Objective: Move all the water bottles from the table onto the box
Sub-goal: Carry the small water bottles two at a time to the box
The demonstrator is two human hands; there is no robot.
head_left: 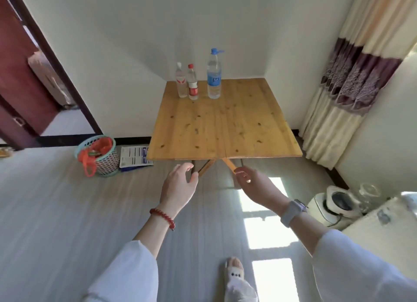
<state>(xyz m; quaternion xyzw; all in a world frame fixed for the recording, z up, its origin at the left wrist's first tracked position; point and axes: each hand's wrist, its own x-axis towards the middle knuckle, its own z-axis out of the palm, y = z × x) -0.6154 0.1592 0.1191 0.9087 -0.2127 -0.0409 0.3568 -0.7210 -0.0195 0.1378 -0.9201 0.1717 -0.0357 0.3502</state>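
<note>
My left hand (180, 184) is stretched out in front of me, below the near edge of the square wooden tabletop (225, 126), and its grip is spread, with the fingers loosely curved and nothing inside. On this wrist I wear a bracelet of red beads (163, 218). My right hand (255, 186) is also forward, near the same edge but not touching it; its grip is loosely open too, with the fingers slightly bent, and it holds nothing. On this wrist there is a grey watch with a pale strap (293, 211). Both arms have white sleeves. The three water bottles stand upright near the far edge of the tabletop, toward its far left corner, well apart from my hands. The small clear plastic bottle with a white cap (181, 80) is the most to the left, and just beside it, so close that I cannot tell if they touch, stands the small clear bottle with a red cap and a red label (193, 83). A little to the right of them, apart, stands the tall clear bottle with a blue cap and a blue label (214, 75). On the floor to the left of the tabletop there is a teal mesh basket with an orange plastic bag inside (98, 155), and next to it a printed sheet (135, 158) lies flat.
</note>
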